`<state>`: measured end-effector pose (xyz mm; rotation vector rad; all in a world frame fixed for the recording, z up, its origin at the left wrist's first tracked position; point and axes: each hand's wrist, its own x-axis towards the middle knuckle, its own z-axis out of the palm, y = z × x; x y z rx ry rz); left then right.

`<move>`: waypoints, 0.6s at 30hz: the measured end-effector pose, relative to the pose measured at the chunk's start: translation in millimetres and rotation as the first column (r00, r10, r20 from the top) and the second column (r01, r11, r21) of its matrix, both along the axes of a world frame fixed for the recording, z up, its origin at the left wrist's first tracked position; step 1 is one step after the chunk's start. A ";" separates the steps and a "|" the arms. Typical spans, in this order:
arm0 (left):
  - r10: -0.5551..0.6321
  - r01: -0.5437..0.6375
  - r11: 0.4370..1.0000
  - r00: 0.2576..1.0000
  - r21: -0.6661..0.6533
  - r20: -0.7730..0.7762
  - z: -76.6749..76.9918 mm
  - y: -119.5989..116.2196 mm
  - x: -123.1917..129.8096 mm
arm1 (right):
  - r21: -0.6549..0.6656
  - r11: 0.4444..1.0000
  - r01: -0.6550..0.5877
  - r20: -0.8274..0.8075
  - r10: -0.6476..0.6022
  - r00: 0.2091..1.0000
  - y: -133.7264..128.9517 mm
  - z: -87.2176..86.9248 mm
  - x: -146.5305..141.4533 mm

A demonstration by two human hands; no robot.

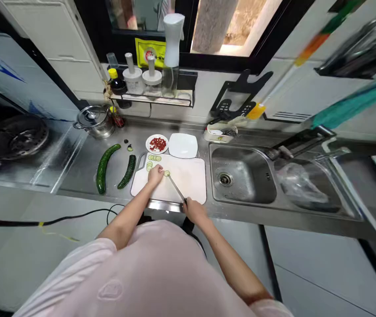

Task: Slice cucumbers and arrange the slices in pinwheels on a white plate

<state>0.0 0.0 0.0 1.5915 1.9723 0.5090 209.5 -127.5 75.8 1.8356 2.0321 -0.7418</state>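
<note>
My right hand is closed round the dark handle of a knife, whose blade points up and left over the white cutting board. A pale green cucumber slice lies at the blade's tip. Just left of that slice, my left hand rests over the board with its fingers drawn together; whatever they may hold is too small to make out. More cucumber slices lie along the board's upper left. A white plate of chopped red pieces and a bare white plate stand behind the board.
Two whole green cucumbers lie left of the board. A steel pot stands behind them, with a wok farther left. The sink is to the right, and a shelf with bottles hangs on the wall.
</note>
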 end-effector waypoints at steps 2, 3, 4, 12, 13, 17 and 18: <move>-0.039 0.039 0.999 0.999 0.034 0.013 0.2 -4.0 -0.2 | -0.002 1.000 0.005 -0.008 -0.005 1.000 0.0 0.2 1.5; -0.056 0.056 0.997 0.998 0.052 0.015 -0.1 -5.9 -0.3 | -0.005 1.000 0.008 -0.010 -0.009 1.000 -0.1 0.5 2.2; -0.072 0.070 0.995 0.997 0.072 0.015 -0.7 -7.7 -0.4 | -0.009 1.000 0.012 -0.011 -0.012 1.000 -0.3 1.0 2.8; -0.120 0.123 0.979 0.992 0.161 -0.032 -8.5 -15.9 0.0 | -0.060 0.997 0.041 -0.003 -0.041 0.999 -2.1 7.2 4.4; -0.121 0.125 0.979 0.992 0.161 -0.037 -8.6 -16.3 0.2 | -0.063 0.997 0.045 -0.004 -0.045 0.999 -2.5 7.4 4.4; -0.125 0.132 0.980 0.991 0.150 -0.055 -7.5 -18.2 1.6 | -0.064 0.997 0.052 -0.012 -0.053 0.999 -4.5 6.8 5.2; -0.127 0.134 0.980 0.990 0.146 -0.059 -7.2 -18.7 1.9 | -0.063 0.997 0.052 -0.013 -0.053 0.999 -5.2 6.6 5.5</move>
